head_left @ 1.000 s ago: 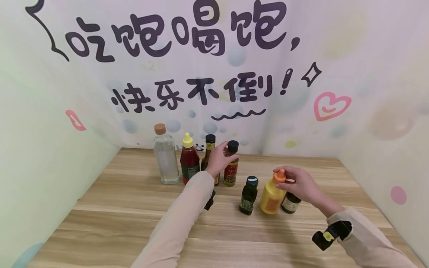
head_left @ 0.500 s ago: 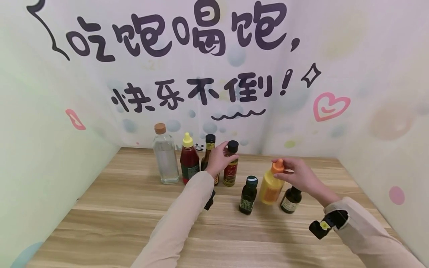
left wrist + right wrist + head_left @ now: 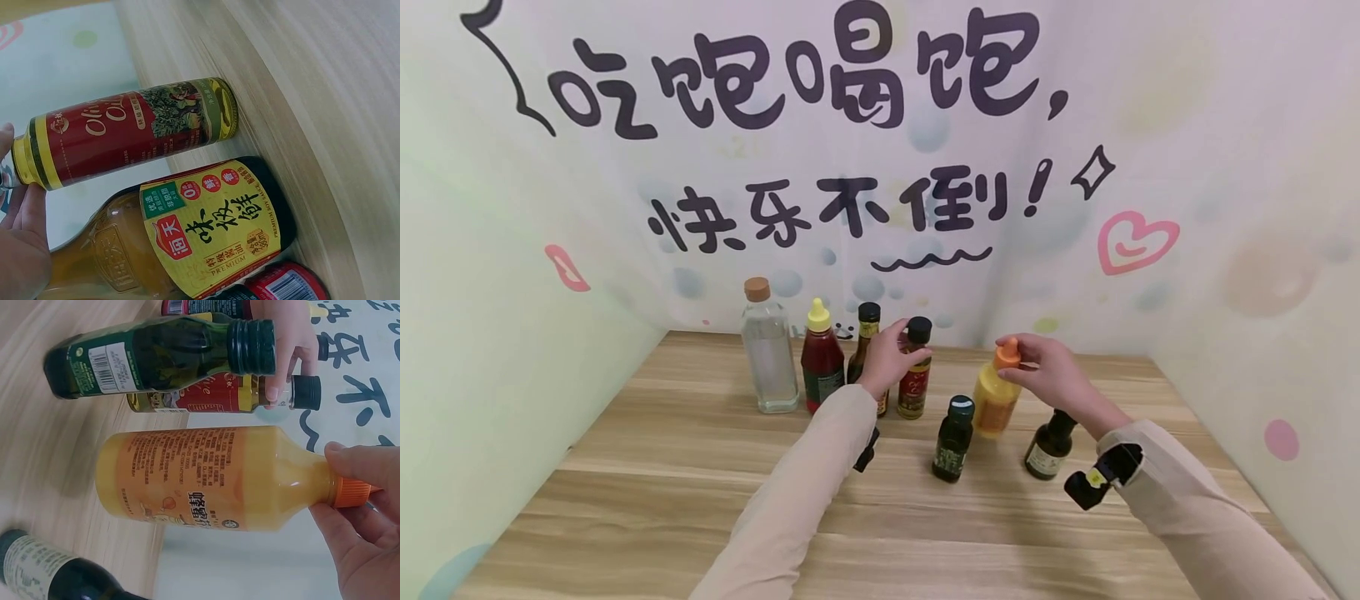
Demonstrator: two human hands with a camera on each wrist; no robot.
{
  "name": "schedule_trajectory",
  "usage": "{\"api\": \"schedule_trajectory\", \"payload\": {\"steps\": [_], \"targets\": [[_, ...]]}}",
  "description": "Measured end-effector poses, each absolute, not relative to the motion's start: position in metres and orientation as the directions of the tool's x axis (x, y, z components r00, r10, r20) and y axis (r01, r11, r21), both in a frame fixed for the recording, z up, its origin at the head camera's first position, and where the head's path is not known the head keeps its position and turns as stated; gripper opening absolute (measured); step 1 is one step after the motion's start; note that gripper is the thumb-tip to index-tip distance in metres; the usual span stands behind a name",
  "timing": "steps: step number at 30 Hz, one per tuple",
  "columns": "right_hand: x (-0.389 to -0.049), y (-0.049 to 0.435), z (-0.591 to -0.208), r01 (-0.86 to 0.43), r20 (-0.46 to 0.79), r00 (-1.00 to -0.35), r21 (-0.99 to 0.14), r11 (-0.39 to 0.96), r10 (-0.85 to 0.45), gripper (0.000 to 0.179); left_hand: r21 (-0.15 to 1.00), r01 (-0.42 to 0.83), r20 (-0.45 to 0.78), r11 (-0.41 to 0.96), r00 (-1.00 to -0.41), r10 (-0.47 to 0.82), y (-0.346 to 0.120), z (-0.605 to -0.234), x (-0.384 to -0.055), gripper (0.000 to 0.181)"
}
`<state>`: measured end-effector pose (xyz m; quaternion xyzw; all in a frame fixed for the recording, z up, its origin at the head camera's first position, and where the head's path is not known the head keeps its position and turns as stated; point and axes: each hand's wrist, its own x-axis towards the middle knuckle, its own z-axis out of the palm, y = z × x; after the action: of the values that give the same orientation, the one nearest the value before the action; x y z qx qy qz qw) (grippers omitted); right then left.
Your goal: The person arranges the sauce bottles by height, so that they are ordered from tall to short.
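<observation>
Yellow squeeze bottle [image 3: 187,475], roughly upright, sits between and farther back than the dark green bottle [image 3: 951,446] and the small dark bottle with a pale label [image 3: 1047,454]; can't tell whether its base touches the table [image 3: 662,517]. Right hand [image 3: 1052,375] pinches it where the neck meets the orange cap [image 3: 351,492], thumb one side, fingers the other. Looks like plastic: probably light to middling weight depending on fill, walls likely give if squeezed, low break risk. Neck hold suits short moves but may let the base swing; the wide body should be steadier. Left hand [image 3: 891,358] grips the olive oil bottle [image 3: 131,131] by its neck, thumb and fingers around it; bottle stands upright at the back. Likely glass, so stiff, heavier, breakable, slick if oily; neck works for steadying, body safer for a lift. Soy sauce bottle [image 3: 212,231] stands just beside it, then the red sauce bottle with a yellow top [image 3: 823,358], then the clear bottle [image 3: 771,358] at the row's left end. Lettered backdrop [image 3: 1060,275] behind everything.
</observation>
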<state>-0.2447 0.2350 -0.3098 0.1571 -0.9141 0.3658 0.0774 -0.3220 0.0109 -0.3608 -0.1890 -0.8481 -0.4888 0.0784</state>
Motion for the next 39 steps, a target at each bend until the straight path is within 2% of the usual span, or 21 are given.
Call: {"api": "schedule_trajectory", "payload": {"steps": [18, 39], "targets": [[-0.280, 0.214, -0.323, -0.252, 0.194, -0.968, -0.753, 0.608, -0.160, 0.041, 0.799, 0.395, 0.321, 0.454, -0.918, 0.235, 0.011, -0.363, -0.324, 0.046], [-0.300, 0.195, -0.342, -0.230, 0.168, -0.973, -0.776, 0.587, -0.158, 0.040, 0.794, 0.406, 0.335, 0.452, -0.913, 0.232, 0.012, -0.365, -0.324, 0.043]]}}
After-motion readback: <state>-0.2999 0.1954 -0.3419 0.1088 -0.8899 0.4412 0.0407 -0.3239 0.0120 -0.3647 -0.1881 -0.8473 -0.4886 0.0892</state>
